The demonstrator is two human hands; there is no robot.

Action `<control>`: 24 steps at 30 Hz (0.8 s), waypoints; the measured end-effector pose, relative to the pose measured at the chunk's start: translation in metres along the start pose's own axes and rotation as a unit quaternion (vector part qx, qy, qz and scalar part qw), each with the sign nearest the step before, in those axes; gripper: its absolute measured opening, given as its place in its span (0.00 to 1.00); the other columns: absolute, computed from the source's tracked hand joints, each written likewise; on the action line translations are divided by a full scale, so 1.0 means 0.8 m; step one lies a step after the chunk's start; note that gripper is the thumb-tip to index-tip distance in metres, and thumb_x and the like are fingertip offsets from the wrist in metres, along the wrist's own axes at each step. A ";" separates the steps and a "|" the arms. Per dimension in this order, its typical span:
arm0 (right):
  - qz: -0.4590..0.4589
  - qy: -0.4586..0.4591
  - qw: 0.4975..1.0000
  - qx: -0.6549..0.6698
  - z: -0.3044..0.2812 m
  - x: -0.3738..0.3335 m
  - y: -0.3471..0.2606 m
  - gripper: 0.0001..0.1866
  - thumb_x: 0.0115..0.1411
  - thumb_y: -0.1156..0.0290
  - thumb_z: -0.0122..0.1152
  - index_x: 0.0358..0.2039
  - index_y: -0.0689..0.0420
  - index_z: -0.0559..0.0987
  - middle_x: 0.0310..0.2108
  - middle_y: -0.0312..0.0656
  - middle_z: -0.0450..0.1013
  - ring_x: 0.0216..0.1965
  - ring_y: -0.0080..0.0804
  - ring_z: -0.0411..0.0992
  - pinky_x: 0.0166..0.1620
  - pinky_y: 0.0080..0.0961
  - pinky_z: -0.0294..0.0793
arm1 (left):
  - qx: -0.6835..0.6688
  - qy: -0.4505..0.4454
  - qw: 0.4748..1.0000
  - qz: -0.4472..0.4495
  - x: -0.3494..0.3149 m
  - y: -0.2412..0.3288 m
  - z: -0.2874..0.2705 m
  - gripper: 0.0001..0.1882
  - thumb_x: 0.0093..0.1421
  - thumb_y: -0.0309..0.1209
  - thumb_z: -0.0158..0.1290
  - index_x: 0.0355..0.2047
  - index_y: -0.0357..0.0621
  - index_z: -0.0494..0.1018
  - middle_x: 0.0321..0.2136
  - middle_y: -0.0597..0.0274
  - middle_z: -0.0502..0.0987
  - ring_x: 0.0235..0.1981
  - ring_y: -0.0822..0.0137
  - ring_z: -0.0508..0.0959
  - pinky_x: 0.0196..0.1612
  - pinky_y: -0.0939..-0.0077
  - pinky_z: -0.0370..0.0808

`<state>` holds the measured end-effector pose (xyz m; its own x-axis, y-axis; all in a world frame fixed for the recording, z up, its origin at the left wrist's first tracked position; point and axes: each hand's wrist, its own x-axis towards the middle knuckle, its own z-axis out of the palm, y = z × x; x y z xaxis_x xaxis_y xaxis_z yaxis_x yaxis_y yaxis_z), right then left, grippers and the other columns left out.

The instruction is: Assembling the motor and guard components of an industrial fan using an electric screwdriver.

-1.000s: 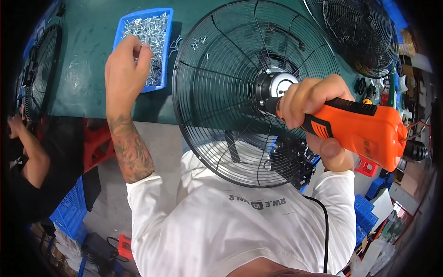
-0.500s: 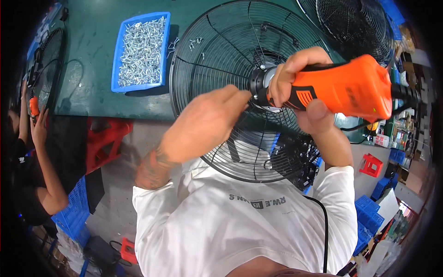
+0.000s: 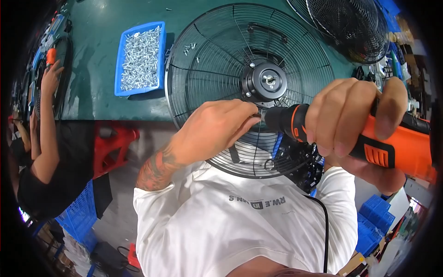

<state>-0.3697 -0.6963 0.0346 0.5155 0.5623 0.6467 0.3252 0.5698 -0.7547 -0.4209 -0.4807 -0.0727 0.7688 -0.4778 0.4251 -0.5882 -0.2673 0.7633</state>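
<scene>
A round black wire fan guard (image 3: 207, 78) lies before me, with a dark motor (image 3: 265, 82) at its centre. My right hand (image 3: 344, 117) grips an orange-and-black power screwdriver (image 3: 382, 152), its black nose pointing left, just below the motor. Close to that nose, the fingertips of my left hand (image 3: 212, 129) are pinched together at the motor's lower edge. Whatever they hold is too small or hidden to make out. Screw heads (image 3: 252, 65) show on the motor's rim.
A blue tray of screws (image 3: 162, 55) stands left of the guard on the green table (image 3: 92, 87); several loose screws (image 3: 189, 47) lie beside it. Another fan guard (image 3: 355, 27) is at the far right. A co-worker's arm (image 3: 48, 120) shows at the left, near a red stool (image 3: 110, 152).
The power screwdriver has come off the motor and swung toward me and to the right, uncovering the motor's face. My left hand has shifted slightly toward me and right, fingertips still together.
</scene>
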 end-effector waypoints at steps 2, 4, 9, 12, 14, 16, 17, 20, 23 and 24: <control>-0.005 0.012 1.000 0.005 0.000 -0.008 0.001 0.32 0.58 0.42 0.70 0.48 0.51 0.67 0.28 0.37 0.76 0.20 0.26 0.74 0.26 0.24 0.78 | 0.010 0.004 1.000 0.002 -0.001 0.001 0.003 0.09 0.58 0.22 0.62 0.39 0.38 0.76 0.28 0.54 0.79 0.25 0.53 0.80 0.28 0.64 0.76; 0.022 0.026 0.999 0.008 0.000 -0.013 -0.002 0.32 0.58 0.41 0.70 0.47 0.50 0.66 0.28 0.37 0.75 0.20 0.27 0.75 0.27 0.25 0.79 | 0.012 -0.021 1.000 -0.003 -0.001 0.001 0.004 0.10 0.57 0.21 0.63 0.39 0.37 0.76 0.28 0.54 0.80 0.25 0.53 0.80 0.28 0.65 0.76; 0.044 0.006 0.999 -0.007 -0.007 -0.017 -0.009 0.33 0.57 0.41 0.71 0.47 0.50 0.66 0.28 0.37 0.75 0.21 0.27 0.75 0.27 0.25 0.79 | 0.037 -0.034 0.999 -0.008 0.003 0.002 0.010 0.12 0.56 0.23 0.65 0.40 0.37 0.76 0.28 0.54 0.80 0.26 0.54 0.81 0.28 0.66 0.77; 0.034 0.018 0.999 -0.002 -0.009 -0.026 -0.004 0.34 0.56 0.41 0.72 0.48 0.50 0.66 0.29 0.37 0.76 0.21 0.28 0.76 0.28 0.26 0.79 | 0.045 -0.049 0.997 -0.037 0.002 0.008 0.012 0.18 0.54 0.26 0.67 0.43 0.37 0.76 0.32 0.53 0.81 0.30 0.55 0.82 0.31 0.66 0.78; 0.025 0.036 0.999 -0.010 -0.014 -0.034 -0.010 0.34 0.55 0.42 0.73 0.47 0.51 0.67 0.29 0.37 0.76 0.21 0.29 0.76 0.28 0.27 0.79 | 0.038 -0.058 0.996 -0.053 0.011 0.009 0.009 0.22 0.52 0.28 0.69 0.46 0.37 0.76 0.36 0.52 0.82 0.33 0.55 0.83 0.34 0.65 0.79; 0.068 0.056 0.992 -0.094 -0.029 -0.045 -0.026 0.34 0.56 0.42 0.70 0.48 0.54 0.67 0.29 0.39 0.74 0.22 0.31 0.74 0.31 0.32 0.77 | 0.159 0.069 0.985 0.008 0.022 -0.001 -0.010 0.30 0.50 0.32 0.72 0.53 0.38 0.75 0.45 0.51 0.82 0.42 0.57 0.83 0.40 0.66 0.79; 0.066 0.050 0.993 -0.089 -0.036 -0.051 -0.022 0.34 0.56 0.42 0.70 0.48 0.54 0.67 0.29 0.39 0.74 0.22 0.31 0.74 0.31 0.32 0.77 | 0.195 0.103 0.974 -0.055 0.014 -0.005 -0.023 0.31 0.51 0.32 0.71 0.55 0.38 0.75 0.47 0.52 0.81 0.45 0.57 0.82 0.41 0.66 0.78; 0.083 0.157 0.978 -0.113 -0.044 -0.077 -0.013 0.33 0.61 0.42 0.63 0.49 0.57 0.68 0.28 0.41 0.70 0.25 0.32 0.71 0.35 0.34 0.75 | 0.292 0.219 0.919 -0.149 0.008 -0.037 -0.053 0.26 0.58 0.37 0.67 0.53 0.36 0.75 0.47 0.51 0.80 0.44 0.55 0.80 0.42 0.66 0.78; 0.102 0.197 0.970 -0.097 -0.050 -0.091 -0.002 0.32 0.62 0.42 0.61 0.50 0.58 0.67 0.28 0.41 0.69 0.26 0.32 0.71 0.36 0.34 0.74 | 0.336 0.251 0.884 -0.206 0.010 -0.065 -0.072 0.24 0.60 0.36 0.65 0.53 0.36 0.76 0.47 0.52 0.80 0.44 0.57 0.79 0.41 0.68 0.77; 0.108 0.203 0.970 -0.085 -0.054 -0.093 0.002 0.32 0.62 0.42 0.61 0.50 0.58 0.67 0.28 0.41 0.69 0.26 0.32 0.71 0.36 0.34 0.74 | 0.335 0.248 0.885 -0.206 0.011 -0.072 -0.074 0.24 0.60 0.36 0.65 0.53 0.36 0.76 0.47 0.52 0.80 0.44 0.57 0.79 0.41 0.68 0.77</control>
<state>-0.3733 -0.7632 -0.0196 0.8440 0.3564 0.4008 0.2828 0.3392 -0.8972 -0.3660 -0.4201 -0.0842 0.8706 0.1585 0.4658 -0.1208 -0.8488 0.5147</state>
